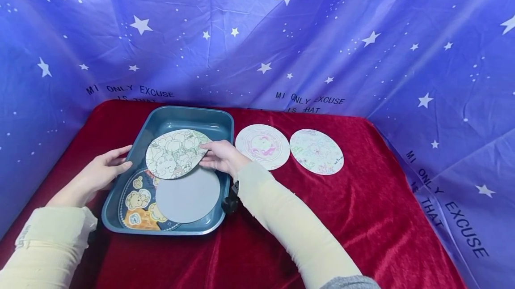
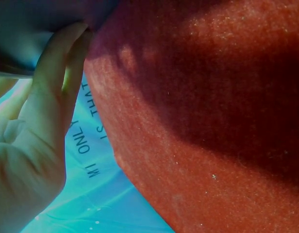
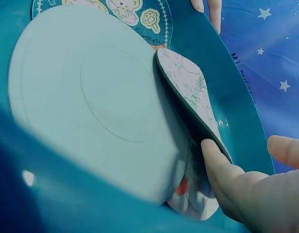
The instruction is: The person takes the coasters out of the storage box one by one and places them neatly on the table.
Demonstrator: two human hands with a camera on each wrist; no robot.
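A deep blue-green rectangular tray [image 1: 189,119] stands on the table's left part. My left hand [image 1: 105,170] holds its left rim, the fingers against the outer wall in the left wrist view. Over the tray, my right hand [image 1: 223,155] pinches the right edge of a round mat [image 1: 173,152] printed with line-drawn flowers and a bear. The right wrist view shows this mat tilted, its dark underside partly visible. Below it lies a plain grey disc [image 1: 189,199], overlapping a dark round mat [image 1: 138,199] with cartoon bears in the tray.
Right of the tray, a white round mat [image 1: 263,146] with a pink print and another mat [image 1: 317,151] with coloured drawings lie flat on the red velvet cloth [image 1: 322,217]. A blue star-patterned curtain [image 1: 249,25] surrounds the table's back and sides.
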